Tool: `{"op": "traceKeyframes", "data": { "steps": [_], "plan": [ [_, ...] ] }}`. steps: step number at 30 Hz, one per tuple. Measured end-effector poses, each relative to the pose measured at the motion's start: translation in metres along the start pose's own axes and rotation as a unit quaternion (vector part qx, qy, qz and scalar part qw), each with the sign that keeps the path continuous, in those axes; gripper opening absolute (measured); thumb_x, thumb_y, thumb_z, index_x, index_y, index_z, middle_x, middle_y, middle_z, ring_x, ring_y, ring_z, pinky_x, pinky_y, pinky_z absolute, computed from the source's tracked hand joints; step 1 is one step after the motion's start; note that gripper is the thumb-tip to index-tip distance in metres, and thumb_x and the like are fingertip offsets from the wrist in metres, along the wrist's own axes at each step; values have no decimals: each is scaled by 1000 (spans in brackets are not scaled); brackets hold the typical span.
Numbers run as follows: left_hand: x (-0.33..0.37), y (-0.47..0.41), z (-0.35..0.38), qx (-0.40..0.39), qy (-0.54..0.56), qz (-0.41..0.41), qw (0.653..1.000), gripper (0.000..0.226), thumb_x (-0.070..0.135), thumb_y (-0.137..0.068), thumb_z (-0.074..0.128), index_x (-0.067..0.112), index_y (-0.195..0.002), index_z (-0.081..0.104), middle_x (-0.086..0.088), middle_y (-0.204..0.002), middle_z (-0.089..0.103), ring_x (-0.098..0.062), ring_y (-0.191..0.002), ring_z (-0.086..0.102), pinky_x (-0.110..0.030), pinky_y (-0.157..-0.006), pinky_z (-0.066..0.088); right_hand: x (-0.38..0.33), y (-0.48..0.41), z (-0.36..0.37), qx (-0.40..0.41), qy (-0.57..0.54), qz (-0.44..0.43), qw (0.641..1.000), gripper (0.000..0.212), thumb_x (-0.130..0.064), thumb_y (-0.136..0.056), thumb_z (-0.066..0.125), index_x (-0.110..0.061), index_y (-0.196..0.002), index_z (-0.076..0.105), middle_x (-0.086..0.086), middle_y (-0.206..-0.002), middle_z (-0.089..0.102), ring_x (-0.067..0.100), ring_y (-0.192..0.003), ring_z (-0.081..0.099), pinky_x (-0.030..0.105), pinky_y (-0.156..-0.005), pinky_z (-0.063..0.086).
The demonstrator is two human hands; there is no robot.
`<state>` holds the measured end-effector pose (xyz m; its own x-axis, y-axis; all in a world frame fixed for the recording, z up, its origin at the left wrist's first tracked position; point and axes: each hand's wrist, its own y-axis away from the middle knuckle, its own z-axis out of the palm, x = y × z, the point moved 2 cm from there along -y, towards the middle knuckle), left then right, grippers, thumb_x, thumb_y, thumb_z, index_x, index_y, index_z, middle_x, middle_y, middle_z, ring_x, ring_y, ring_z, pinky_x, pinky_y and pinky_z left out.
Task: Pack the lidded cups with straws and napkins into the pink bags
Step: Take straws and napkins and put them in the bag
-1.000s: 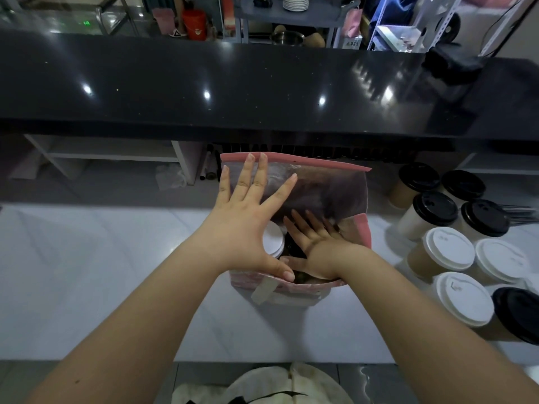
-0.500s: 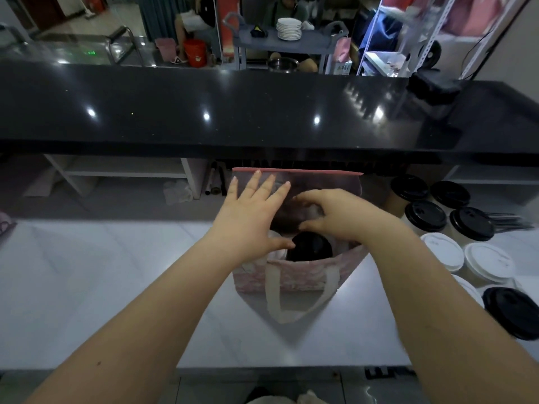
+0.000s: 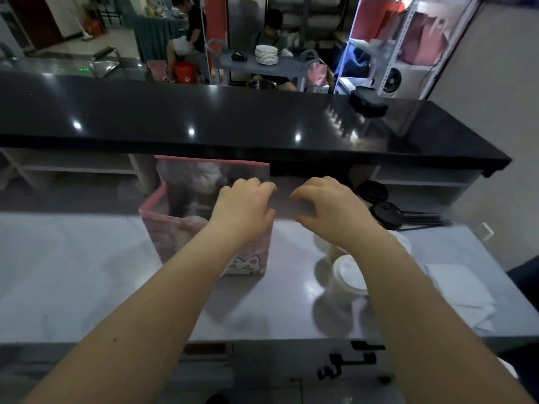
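Note:
A pink bag with a cartoon print stands open on the white counter. My left hand lies over the bag's right side, its fingers curled down at the rim. What is inside the bag is hidden. To the right of the bag my right hand hovers above the counter, fingers loosely curled and holding nothing. Below my right forearm stands a white-lidded cup. Two black-lidded cups stand further back, with dark straws beside them. White napkins lie at the right.
A raised black countertop runs across just behind the bag. Open shelves sit under it. Beyond it are a cart with stacked plates, a metal rack and seated people. The counter's front edge is near my elbows.
My right hand has come out of the bag and moved to its right. My left hand's fingers went from spread to curled at the rim. The view has tilted up and the bag sits further left.

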<state>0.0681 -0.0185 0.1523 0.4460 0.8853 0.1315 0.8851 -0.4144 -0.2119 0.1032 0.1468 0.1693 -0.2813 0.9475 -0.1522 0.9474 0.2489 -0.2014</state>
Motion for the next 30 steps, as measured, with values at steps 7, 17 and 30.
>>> {"op": "traceKeyframes", "data": {
  "steps": [7, 17, 30],
  "plan": [
    [149, 10, 47, 26, 87, 10, 996, 37, 33, -90, 56, 24, -126, 56, 0, -120, 58, -25, -109, 52, -40, -88, 39, 100, 130, -13, 32, -26, 72, 997, 33, -23, -85, 70, -17, -117, 66, -1, -122, 58, 23, -114, 47, 35, -94, 39],
    [269, 22, 117, -89, 153, 0, 984, 46, 29, -89, 57, 21, -134, 52, -3, -127, 54, -27, -121, 45, -44, -97, 38, 205, 226, 18, 28, -99, 182, 978, 26, -19, -84, 70, -16, -109, 68, 1, -113, 62, 24, -108, 49, 29, -89, 38],
    [316, -87, 161, -122, 181, 78, 973, 40, 32, -93, 55, 26, -132, 53, 5, -132, 54, -22, -126, 41, -40, -102, 35, 314, 194, 28, 24, -135, 277, 951, 31, -21, -88, 65, -26, -118, 61, -10, -124, 54, 11, -118, 42, 27, -91, 40]
  ]
}}
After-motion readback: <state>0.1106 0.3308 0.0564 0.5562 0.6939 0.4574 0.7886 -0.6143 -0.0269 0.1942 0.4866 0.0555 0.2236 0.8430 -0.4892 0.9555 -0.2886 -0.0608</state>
